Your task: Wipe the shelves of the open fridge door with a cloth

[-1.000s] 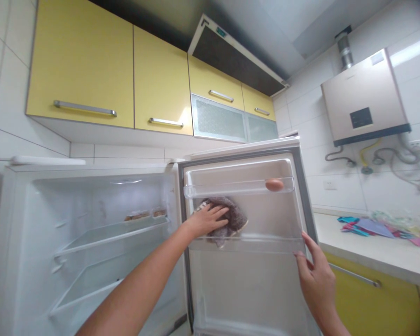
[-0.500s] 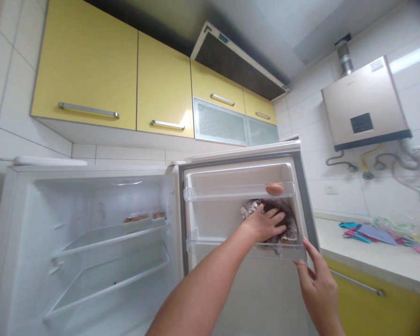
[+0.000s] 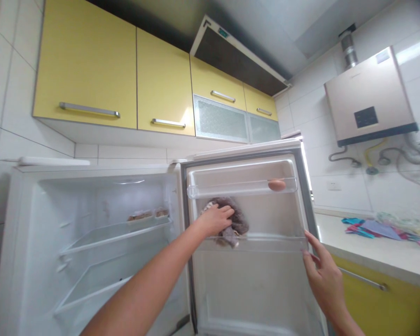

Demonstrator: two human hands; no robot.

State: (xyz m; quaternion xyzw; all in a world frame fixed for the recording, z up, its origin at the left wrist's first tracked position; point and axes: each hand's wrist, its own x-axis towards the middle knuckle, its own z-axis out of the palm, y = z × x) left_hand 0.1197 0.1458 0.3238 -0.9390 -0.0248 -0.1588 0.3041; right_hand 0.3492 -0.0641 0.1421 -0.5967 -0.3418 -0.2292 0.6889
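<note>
My left hand (image 3: 217, 220) presses a grey-brown patterned cloth (image 3: 240, 223) against the inner side of the open fridge door (image 3: 266, 280), just above the lower clear door shelf (image 3: 276, 244). Part of the cloth hangs over that shelf. At the door's right edge, my right hand (image 3: 320, 266) grips the door rim, fingers on the outer side and thumb near the shelf's end. A brown egg (image 3: 276, 185) lies in the upper clear door shelf (image 3: 238, 187), at its right end.
The fridge interior at left has glass shelves (image 3: 115, 238), with small food trays (image 3: 142, 216) on the upper one. Coloured cloths (image 3: 381, 229) lie on the counter (image 3: 357, 247) at right. Yellow cabinets (image 3: 91, 60) and a water heater (image 3: 371, 98) hang above.
My left hand and the cloth have moved left along the door, from near its right side toward the hinge side. My right hand stays at the door edge.
</note>
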